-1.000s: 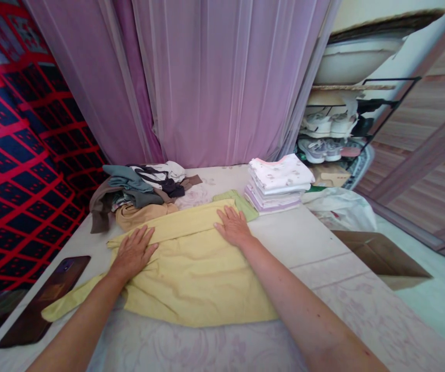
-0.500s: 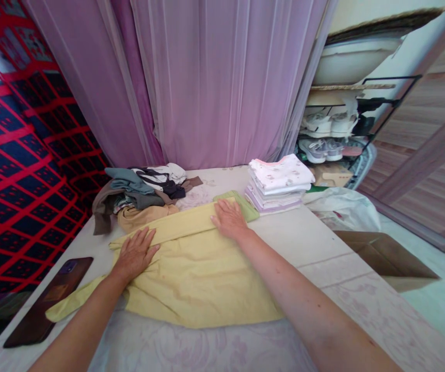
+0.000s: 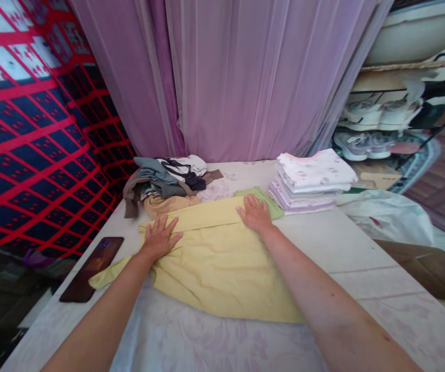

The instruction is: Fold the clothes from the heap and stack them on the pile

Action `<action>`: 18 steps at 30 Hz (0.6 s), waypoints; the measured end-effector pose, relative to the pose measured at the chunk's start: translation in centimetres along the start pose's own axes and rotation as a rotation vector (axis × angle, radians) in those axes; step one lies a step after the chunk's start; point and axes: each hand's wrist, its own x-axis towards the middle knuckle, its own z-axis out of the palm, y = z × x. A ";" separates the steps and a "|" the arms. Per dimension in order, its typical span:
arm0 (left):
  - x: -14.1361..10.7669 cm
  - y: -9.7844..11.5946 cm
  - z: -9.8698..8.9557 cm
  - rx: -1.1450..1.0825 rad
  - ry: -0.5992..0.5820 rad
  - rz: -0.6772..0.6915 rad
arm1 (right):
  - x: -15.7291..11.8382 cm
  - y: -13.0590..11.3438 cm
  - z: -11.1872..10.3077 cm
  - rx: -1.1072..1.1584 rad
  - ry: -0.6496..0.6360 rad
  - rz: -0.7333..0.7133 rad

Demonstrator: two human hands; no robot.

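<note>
A yellow garment [image 3: 222, 268] lies spread on the patterned table cover, with a folded band along its far edge and a narrow strip reaching left. My left hand [image 3: 160, 238] rests flat on the band's left part, fingers spread. Near the band's right end, my right hand [image 3: 255, 213] lies palm down with its fingers apart. A green folded cloth [image 3: 272, 204] shows just beyond my right hand, partly under the yellow garment. Neither hand grips anything.
A jumbled clothes pile [image 3: 160, 181] sits at the back left, and a stack of folded white clothes [image 3: 313, 178] at the back right. A phone [image 3: 94, 266] lies at left. Right of the table stand a shoe rack [image 3: 373, 124] and an open cardboard box [image 3: 431, 268].
The camera view has shifted, so the table's contents appear farther right. Both hands stay on the folded band, in nearly the same places.
</note>
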 end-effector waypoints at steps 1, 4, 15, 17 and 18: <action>0.1 -0.1 -0.2 -0.025 -0.013 0.002 | -0.2 0.0 -0.2 0.001 -0.006 -0.010; 0.0 -0.5 -1.0 -0.114 -0.024 -0.006 | -1.6 0.1 -1.0 -0.005 -0.040 -0.028; -13.5 0.2 -1.6 -0.340 0.054 0.406 | -14.2 5.2 -1.0 0.504 0.000 -0.199; -15.1 0.2 -1.4 -0.300 0.041 0.426 | -16.0 6.0 -1.8 0.618 -0.032 -0.218; -15.5 0.1 -1.2 -0.274 0.061 0.421 | -16.8 6.1 -2.3 0.643 -0.056 -0.251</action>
